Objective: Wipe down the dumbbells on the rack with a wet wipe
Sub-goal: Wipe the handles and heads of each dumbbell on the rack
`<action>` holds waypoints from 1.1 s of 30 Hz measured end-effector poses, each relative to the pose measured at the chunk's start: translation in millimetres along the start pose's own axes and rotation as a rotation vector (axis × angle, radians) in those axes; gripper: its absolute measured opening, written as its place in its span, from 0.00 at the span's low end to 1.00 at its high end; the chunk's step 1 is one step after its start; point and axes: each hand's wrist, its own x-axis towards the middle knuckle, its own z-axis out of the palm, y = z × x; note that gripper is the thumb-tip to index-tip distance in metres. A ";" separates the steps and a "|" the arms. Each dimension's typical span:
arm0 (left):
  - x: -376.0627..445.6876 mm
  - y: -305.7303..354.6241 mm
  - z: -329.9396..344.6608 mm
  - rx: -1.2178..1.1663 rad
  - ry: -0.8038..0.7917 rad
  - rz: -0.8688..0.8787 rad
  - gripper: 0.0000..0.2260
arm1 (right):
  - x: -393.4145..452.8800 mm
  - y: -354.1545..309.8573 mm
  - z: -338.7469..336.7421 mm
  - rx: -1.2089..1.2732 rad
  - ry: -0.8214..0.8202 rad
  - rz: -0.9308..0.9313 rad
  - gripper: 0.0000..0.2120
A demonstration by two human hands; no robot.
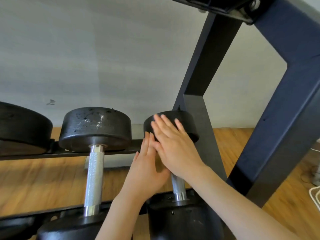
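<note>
Two black dumbbells with knurled steel handles lie across the rack's rails. On the right dumbbell (186, 118), my right hand (173, 144) lies flat with straight fingers on the far head. My left hand (147, 168) is beside it with straight fingers, its fingertips by that head's near edge, above the handle (178, 187). No wet wipe shows; the hands may hide one. The middle dumbbell (95, 129) has wet, shiny patches on its far head.
A third dumbbell head (22, 125) sits at the far left. The rack's dark blue upright frame (277, 118) rises on the right, with an upper shelf overhead. Behind are a pale wall and a wooden floor; white cords (314, 196) lie at the right edge.
</note>
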 end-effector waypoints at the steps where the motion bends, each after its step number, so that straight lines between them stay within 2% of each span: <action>1: -0.8 -0.1 -0.1 0.001 -0.014 -0.003 0.43 | -11.4 4.0 2.3 0.108 0.044 0.081 0.24; 4: -2.4 -1.6 1.1 -0.008 -0.023 0.005 0.44 | -28.3 25.1 0.1 0.455 0.101 0.408 0.26; 6: -1.9 -3.2 1.8 -0.009 -0.011 0.002 0.45 | -16.3 35.8 -2.7 0.513 0.078 0.515 0.26; 8: -0.9 -3.8 2.1 -0.004 -0.012 0.001 0.45 | 2.9 32.9 -7.1 0.412 0.024 0.452 0.28; 11: -1.4 -1.7 0.7 0.025 -0.024 0.010 0.43 | 19.4 18.4 -13.3 0.136 -0.055 0.136 0.27; 13: -1.8 -1.1 0.5 0.040 -0.026 0.002 0.43 | 14.0 22.3 -10.2 0.069 -0.076 -0.011 0.27; 14: -2.0 -1.4 0.8 0.042 -0.025 0.001 0.44 | 8.2 26.4 -8.0 0.137 -0.036 0.002 0.28; 17: -1.8 -2.8 3.6 0.053 -0.014 0.007 0.45 | -6.3 39.3 -2.3 0.409 0.224 0.182 0.24; 19: -2.1 -3.0 3.3 0.045 -0.006 -0.009 0.44 | 2.3 37.9 -1.1 0.371 0.305 0.173 0.22; 21: -1.2 -1.9 2.1 0.040 -0.004 -0.018 0.43 | 21.0 27.4 -4.9 0.264 0.179 0.054 0.21; 23: -0.6 -1.5 0.2 0.050 0.002 -0.013 0.43 | 31.8 14.6 -3.4 0.049 0.011 -0.122 0.20; 25: -0.4 -2.0 0.0 0.054 -0.001 -0.015 0.43 | 22.7 15.2 3.6 -0.044 -0.008 -0.198 0.20; 27: -0.4 -3.2 1.0 0.050 -0.009 -0.019 0.43 | 0.9 27.9 9.5 0.053 0.130 -0.135 0.22; 30: 0.3 -5.5 2.0 0.046 -0.011 -0.027 0.45 | -10.7 43.4 -3.0 0.303 0.317 0.187 0.18; 32: 1.7 -5.5 3.1 0.039 -0.012 -0.040 0.45 | 4.0 40.0 -6.8 0.322 0.277 0.277 0.18; 33: 2.9 -5.6 3.5 0.038 -0.005 -0.042 0.44 | 11.2 32.6 -6.5 0.257 0.217 0.212 0.19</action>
